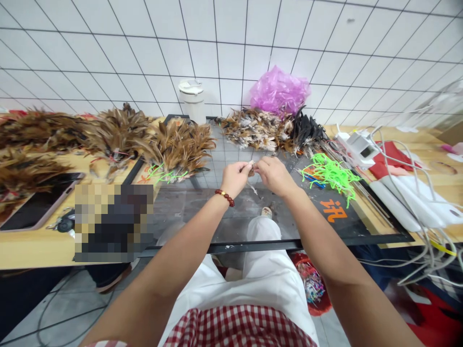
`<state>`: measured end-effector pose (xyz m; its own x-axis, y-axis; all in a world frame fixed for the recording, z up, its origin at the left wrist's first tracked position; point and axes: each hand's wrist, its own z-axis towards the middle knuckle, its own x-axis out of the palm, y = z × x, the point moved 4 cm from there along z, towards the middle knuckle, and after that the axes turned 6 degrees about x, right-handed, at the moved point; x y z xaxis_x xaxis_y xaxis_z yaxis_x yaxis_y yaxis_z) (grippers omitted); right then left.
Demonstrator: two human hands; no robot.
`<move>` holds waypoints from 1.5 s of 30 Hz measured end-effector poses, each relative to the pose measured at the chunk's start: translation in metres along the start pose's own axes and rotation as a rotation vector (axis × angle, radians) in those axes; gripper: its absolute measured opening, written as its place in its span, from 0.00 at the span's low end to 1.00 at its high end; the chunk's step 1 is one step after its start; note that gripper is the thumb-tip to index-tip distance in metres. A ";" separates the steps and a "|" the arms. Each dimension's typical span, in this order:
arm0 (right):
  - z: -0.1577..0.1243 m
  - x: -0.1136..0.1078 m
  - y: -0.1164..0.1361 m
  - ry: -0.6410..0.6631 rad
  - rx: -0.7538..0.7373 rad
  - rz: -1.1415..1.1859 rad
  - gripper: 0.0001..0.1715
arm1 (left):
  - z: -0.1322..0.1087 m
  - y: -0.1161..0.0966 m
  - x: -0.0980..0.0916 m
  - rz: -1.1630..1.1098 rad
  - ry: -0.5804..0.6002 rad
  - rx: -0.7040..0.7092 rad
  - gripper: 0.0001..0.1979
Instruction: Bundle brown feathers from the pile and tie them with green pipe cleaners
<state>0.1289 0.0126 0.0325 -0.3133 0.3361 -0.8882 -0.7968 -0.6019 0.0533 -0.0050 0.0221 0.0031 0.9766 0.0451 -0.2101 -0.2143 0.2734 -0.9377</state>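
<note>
Both hands meet above the dark glass panel (224,221) at the middle. My left hand (235,177), with a beaded bracelet (224,197) at its wrist, is closed, thumb and finger pinched on a small pale and brown piece, perhaps a feather (252,169). My right hand (274,175) is closed too, its fingertips at the same piece; what exactly they grip is hidden. Just below the fingers a thin pale feather (254,189) shows. Brown feathers (181,144) with green ties lie left of the hands, and mottled feathers (253,129) lie beyond them.
Behind stand a white lidded container (195,103) and a pink plastic bag (278,90). Green strings (331,174), black feathers (307,131), a white power strip (361,147) and cables are at right. A phone (39,202) lies left. A red basket (313,284) is below the edge.
</note>
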 end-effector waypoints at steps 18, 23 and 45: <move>0.001 -0.014 -0.011 -0.309 0.204 0.505 0.09 | -0.002 -0.005 0.001 -0.231 0.021 -0.139 0.10; 0.004 -0.009 -0.007 -0.280 0.245 0.671 0.09 | -0.004 -0.009 0.005 -0.363 0.096 -0.158 0.09; 0.000 0.001 0.001 0.044 0.194 0.146 0.09 | 0.001 0.001 -0.001 0.058 0.078 0.022 0.09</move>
<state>0.1277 0.0121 0.0318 -0.4130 0.2211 -0.8835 -0.8303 -0.4901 0.2655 -0.0065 0.0236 0.0031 0.9582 -0.0136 -0.2858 -0.2694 0.2932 -0.9173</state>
